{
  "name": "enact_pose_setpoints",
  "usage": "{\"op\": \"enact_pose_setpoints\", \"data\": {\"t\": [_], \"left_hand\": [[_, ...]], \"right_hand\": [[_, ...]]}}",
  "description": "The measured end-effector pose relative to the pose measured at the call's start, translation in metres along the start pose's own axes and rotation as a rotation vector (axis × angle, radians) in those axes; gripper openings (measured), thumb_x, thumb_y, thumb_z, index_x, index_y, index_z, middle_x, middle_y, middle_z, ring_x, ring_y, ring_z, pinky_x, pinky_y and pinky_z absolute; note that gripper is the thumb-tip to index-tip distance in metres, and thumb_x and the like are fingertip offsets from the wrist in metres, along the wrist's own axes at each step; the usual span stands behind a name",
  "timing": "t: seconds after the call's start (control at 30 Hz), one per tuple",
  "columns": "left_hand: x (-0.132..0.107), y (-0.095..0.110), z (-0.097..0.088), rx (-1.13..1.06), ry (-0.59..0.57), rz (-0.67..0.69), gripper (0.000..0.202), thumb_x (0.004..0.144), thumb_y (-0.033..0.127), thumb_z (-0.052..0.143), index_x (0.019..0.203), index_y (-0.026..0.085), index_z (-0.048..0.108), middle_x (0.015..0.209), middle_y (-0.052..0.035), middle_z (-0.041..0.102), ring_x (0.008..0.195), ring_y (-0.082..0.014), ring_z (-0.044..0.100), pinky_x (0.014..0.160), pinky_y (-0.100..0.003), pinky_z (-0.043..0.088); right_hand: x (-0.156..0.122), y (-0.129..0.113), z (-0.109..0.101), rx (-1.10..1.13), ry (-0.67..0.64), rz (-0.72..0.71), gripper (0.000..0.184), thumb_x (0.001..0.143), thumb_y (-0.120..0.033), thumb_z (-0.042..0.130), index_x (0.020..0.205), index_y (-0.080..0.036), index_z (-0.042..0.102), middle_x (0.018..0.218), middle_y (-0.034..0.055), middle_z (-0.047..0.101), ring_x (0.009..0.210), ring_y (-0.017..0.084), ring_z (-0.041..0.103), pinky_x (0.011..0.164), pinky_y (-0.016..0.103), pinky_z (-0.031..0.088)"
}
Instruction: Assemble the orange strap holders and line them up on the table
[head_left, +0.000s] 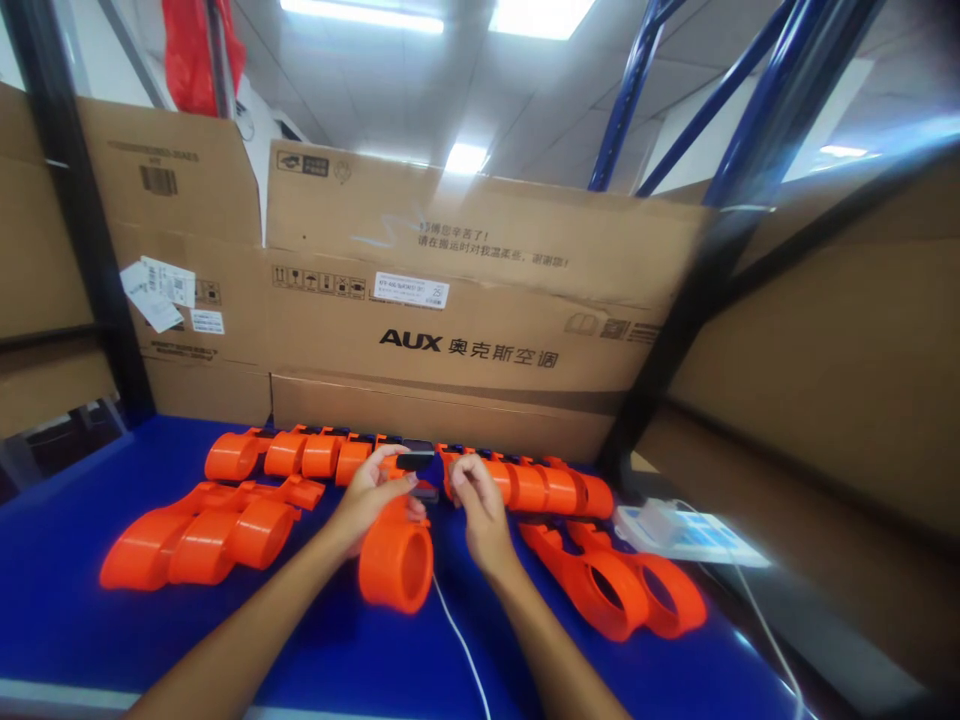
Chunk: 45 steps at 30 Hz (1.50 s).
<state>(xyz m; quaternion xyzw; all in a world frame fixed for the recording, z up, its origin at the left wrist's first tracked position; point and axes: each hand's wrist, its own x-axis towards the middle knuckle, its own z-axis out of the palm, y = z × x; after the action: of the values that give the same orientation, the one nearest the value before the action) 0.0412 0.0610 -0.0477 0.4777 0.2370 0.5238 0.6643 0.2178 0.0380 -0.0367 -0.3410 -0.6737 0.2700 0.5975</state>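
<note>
My left hand is closed around an orange plastic part with a wide ring that hangs below the fingers. At its upper end, by my left fingertips, sits a dark, flat-ended piece. My right hand is beside this piece, thumb and fingers pinched together. Whatever those fingers hold is too small or hidden to make out. A white cable runs down from below the held part towards the front edge.
Orange ring parts line the back of the blue table. More orange parts lie at left and right. A white power strip lies at the right edge. Cardboard panels and dark posts enclose the table.
</note>
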Motion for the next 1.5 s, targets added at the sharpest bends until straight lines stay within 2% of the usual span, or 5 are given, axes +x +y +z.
{"op": "enact_pose_setpoints", "data": {"t": [0.17,0.83,0.93,1.17,1.5], "left_hand": [[0.002,-0.004,0.001,-0.052,-0.085,-0.104,0.058,0.073,0.033,0.084,0.117,0.022,0.047,0.096,-0.0083,0.073,0.069,-0.0234,0.075,0.067,-0.036,0.06],[0.001,0.006,0.002,-0.012,-0.002,-0.034,0.046,0.073,0.039,0.081,0.109,0.015,0.066,0.086,-0.0092,0.076,0.073,-0.0237,0.073,0.07,-0.034,0.056],[0.006,0.011,-0.009,-0.153,0.11,-0.041,0.042,0.076,0.046,0.073,0.102,0.012,0.068,0.088,-0.0138,0.076,0.076,-0.0273,0.073,0.069,-0.036,0.058],[0.012,0.02,-0.017,-0.305,0.153,-0.016,0.048,0.077,0.054,0.059,0.101,0.013,0.071,0.078,-0.0136,0.075,0.071,-0.0299,0.072,0.06,-0.037,0.056],[0.002,0.033,-0.014,-0.528,0.227,0.089,0.036,0.072,0.049,0.064,0.088,0.017,0.065,0.073,-0.0057,0.07,0.06,-0.0196,0.067,0.056,-0.03,0.053]], "right_hand": [[0.004,-0.001,0.001,0.263,-0.157,0.203,0.041,0.093,-0.048,0.056,0.128,-0.029,0.051,0.1,0.004,0.064,0.091,0.022,0.06,0.08,0.034,0.048],[0.006,0.005,0.003,-0.026,-0.038,0.114,0.032,0.096,-0.049,0.047,0.115,-0.023,0.051,0.095,0.0043,0.064,0.079,0.017,0.06,0.069,0.028,0.051],[0.011,0.01,-0.017,-0.322,0.046,0.133,0.033,0.099,-0.043,0.038,0.104,-0.019,0.062,0.077,0.0024,0.062,0.071,0.017,0.058,0.063,0.027,0.045],[0.006,0.023,-0.05,-0.694,-0.315,0.231,0.025,0.078,-0.013,0.056,0.053,-0.018,0.056,0.048,-0.0033,0.05,0.049,0.011,0.046,0.05,0.023,0.028],[-0.007,0.029,-0.061,-0.746,-0.318,0.279,0.019,0.075,-0.007,0.06,0.06,-0.019,0.057,0.053,-0.0034,0.055,0.045,0.009,0.041,0.046,0.022,0.022]]}}
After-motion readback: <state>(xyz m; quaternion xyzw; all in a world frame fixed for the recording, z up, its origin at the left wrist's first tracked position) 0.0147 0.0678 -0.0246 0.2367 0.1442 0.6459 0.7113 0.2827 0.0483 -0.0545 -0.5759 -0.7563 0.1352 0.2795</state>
